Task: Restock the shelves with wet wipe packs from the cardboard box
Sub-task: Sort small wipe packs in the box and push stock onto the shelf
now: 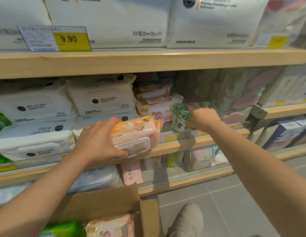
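1. The left hand (pixel 99 141), at the centre of the frame, grips a peach wet wipe pack (pixel 137 134) by its left end, fingers curled over the top and thumb underneath, and holds it at the front edge of the middle shelf (pixel 174 146) (the pack's flip lid faces the camera).
2. The right hand (pixel 202 116), right of centre, reaches into the same shelf and holds a green leaf-patterned pack (pixel 180 118), which stands upright; its fingers are blurred, so the exact grip cannot be told.
3. Between the two hands, further back on the shelf, lies a stack of matching peach packs (pixel 157 103).
4. White wipe packs (pixel 101 96) fill the shelf's left side, piled several high.
5. The cardboard box (pixel 104 204) sits open at the bottom centre of the frame, with another peach pack (pixel 111 226) and a green pack (pixel 63 230) inside.
6. A yellow price tag (pixel 71 41) reading 9.90 hangs in the upper left, on the top shelf (pixel 148 60)
7. A shoe (pixel 188 219) rests on the grey tiled floor (pixel 234 202) at the lower right
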